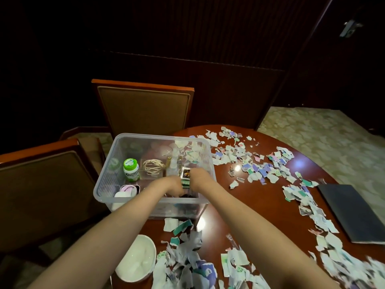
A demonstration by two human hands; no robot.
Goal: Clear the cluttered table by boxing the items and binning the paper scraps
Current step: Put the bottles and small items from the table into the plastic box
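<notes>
A clear plastic box stands at the table's left edge. Inside it are a green-capped gum bottle, a coil of pale cord, a small clear bottle and a pink-lidded tin. Both my hands are down inside the box at its near right corner. My left hand and my right hand together grip a small green-and-white pack; the fingers are mostly hidden. Torn paper scraps litter the tabletop to the right and in front of the box.
A white bowl sits at the near left table edge. A dark flat pad lies at the right. Two wooden chairs stand behind and left of the glossy brown table. More scraps pile up near me.
</notes>
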